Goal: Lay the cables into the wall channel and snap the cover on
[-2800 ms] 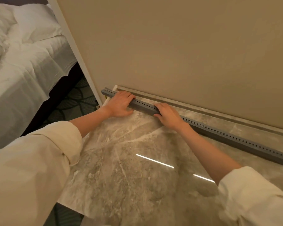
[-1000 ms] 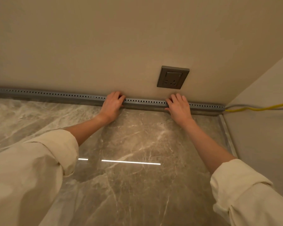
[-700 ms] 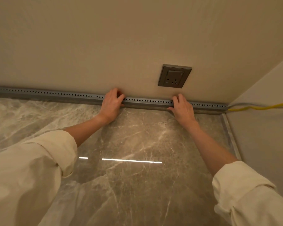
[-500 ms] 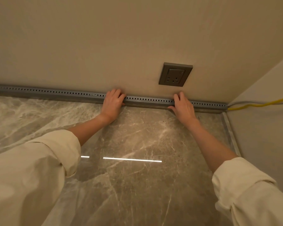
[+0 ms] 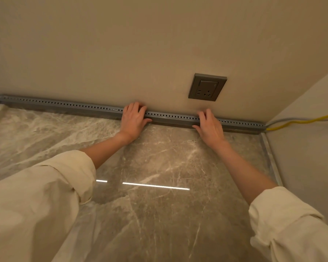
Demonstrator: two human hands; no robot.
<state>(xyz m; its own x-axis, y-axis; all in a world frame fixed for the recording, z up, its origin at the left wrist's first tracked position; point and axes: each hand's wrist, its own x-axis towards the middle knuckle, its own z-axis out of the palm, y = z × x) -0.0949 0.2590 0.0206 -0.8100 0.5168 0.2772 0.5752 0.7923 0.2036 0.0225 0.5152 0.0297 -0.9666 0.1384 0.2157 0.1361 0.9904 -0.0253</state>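
A long grey perforated channel cover [image 5: 64,106] runs along the foot of the beige wall, from the far left to the right corner. My left hand [image 5: 133,120] lies flat on it near the middle, fingers over its top edge against the wall. My right hand [image 5: 210,125] presses on it further right, below the socket. A yellow cable [image 5: 299,121] and a grey cable [image 5: 292,119] come out of the channel's right end and run along the side wall. The cables inside the channel are hidden.
A grey wall socket [image 5: 207,87] sits on the wall above my right hand. The floor is polished grey-brown marble [image 5: 159,205] with a bright light reflection. A side wall [image 5: 311,157] closes the corner on the right.
Both hands have worked from the channel's left end by the bed towards the right corner. In the last second my right hand slid a little further right; my left hand stayed put.
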